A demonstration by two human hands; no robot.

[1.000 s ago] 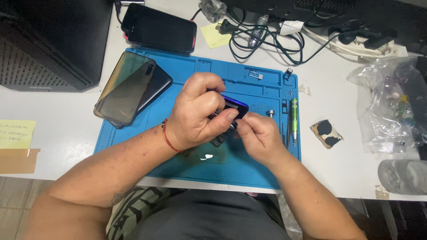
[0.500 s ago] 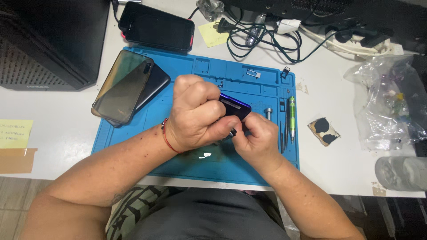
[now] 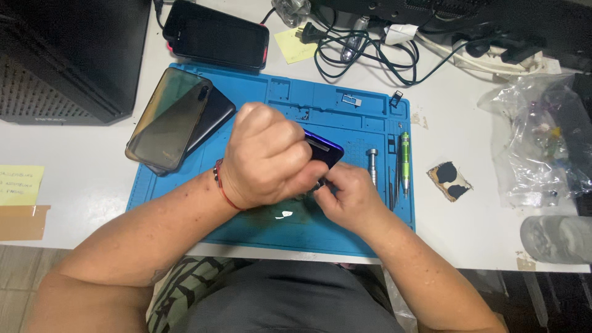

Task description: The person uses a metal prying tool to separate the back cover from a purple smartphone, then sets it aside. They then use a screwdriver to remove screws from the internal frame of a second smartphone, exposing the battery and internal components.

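Phone [image 3: 325, 148], dark with a blue-violet sheen along its edge, sits over the middle of the blue work mat [image 3: 185, 185], mostly hidden behind the two hands that grip it.

At the far left a black computer case [image 3: 68, 55] stands on the white table [image 3: 80, 166], with a yellow sticky note [image 3: 18, 184] and a strip of brown tape [image 3: 23, 222] near the table's front edge. Two phones lie stacked and askew on the mat's left corner: a brownish glass-faced one [image 3: 168, 117] on top of a dark one [image 3: 213, 114]. Behind the mat rests another black phone with a red rim [image 3: 217, 36].

The left hand [image 3: 268, 154], a red cord around its wrist, is curled into a fist, fingers pressed together and wrapped over the held phone. Just beside it, touching it, the right hand [image 3: 345, 197] has its fingertips bunched at the phone's lower edge; whether they pinch a small tool or the phone itself I cannot tell.

To the right, on the mat, stand a short metal driver handle [image 3: 372, 163] and a green pen-shaped tool [image 3: 405, 160]. Tangled black cables [image 3: 364, 55] lie behind. Past the mat's edge sits a small card with two black patches [image 3: 450, 180], then a crumpled clear plastic bag [image 3: 536, 142] holding small parts, and a cloudy plastic container [image 3: 555, 237] at the far right.
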